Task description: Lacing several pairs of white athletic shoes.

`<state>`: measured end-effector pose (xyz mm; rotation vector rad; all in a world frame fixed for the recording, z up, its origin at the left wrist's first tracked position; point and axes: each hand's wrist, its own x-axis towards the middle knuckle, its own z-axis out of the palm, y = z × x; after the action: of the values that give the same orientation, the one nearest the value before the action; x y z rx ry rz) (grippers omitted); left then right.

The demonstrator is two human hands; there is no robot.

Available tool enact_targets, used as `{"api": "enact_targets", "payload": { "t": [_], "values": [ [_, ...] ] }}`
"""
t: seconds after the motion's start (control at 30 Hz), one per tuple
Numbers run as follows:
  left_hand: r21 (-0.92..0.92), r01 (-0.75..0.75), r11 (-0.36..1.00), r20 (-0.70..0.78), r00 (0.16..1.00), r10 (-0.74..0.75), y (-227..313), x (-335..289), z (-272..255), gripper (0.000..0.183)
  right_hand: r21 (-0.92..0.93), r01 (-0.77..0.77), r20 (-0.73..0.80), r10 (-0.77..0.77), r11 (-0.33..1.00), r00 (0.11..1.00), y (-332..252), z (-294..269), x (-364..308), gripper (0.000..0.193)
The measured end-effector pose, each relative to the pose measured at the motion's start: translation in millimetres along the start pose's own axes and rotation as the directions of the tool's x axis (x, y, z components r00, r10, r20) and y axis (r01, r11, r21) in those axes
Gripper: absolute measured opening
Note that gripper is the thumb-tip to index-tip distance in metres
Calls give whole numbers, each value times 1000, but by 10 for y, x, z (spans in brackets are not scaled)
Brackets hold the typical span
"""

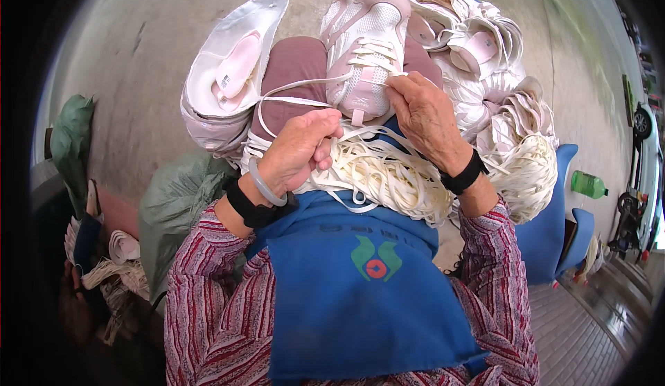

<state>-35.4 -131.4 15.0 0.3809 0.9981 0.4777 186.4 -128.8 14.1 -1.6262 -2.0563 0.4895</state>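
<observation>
I have the pink and white sneaker [377,47] on my lap, between my two knees in mauve trousers [291,74], with its pink pull tab [357,117] pointing to me. The thumb and the forefinger of my right hand [428,112] are pinching the white lace [308,81], just beside the right edge of the tongue [358,94]. My left hand [301,147] is near the lower left side of the sneaker; its fingers are bent to the palm and the thumb lies close to them, but I cannot tell if some lace is between them. On the left, the lace goes out from the sneaker across my knee and makes a wide loop. Under my hands, a loose bundle of cream-white laces [395,182] lies on my blue apron [360,317]. Beside my left knee there is a stack of white and pink shoe pieces [228,74], and beside my right knee a heap of similar ones [485,47], with a second lace bundle [526,182] near it. I wear a black wristband on each wrist, and a grey bangle [264,184] on the left one. Further to the right, a green bottle [589,185] lies near a blue chair [544,227].
</observation>
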Motion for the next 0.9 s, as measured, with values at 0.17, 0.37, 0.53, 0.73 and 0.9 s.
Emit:
{"api": "enact_targets", "payload": {
  "t": [0.17,0.37,0.53,0.73,0.9],
  "values": [
    [-272,-13,962,21,1000,19,-164,166,1,17,10,6,-50,-6,1000,999,28,-31,-42,12],
    [-464,27,885,28,999,-16,-234,268,18,16,-106,5,-44,-10,994,999,17,19,37,11],
    [-457,70,887,30,998,-63,-259,339,114,12,-185,28,-9,-31,982,999,1,47,69,12],
    [-424,116,898,122,990,-71,-230,411,105,17,-110,34,-32,-38,993,999,54,45,136,12],
    [-435,102,894,27,995,-100,-256,397,177,13,-105,46,9,-45,993,999,70,48,137,11]
  ]
}}
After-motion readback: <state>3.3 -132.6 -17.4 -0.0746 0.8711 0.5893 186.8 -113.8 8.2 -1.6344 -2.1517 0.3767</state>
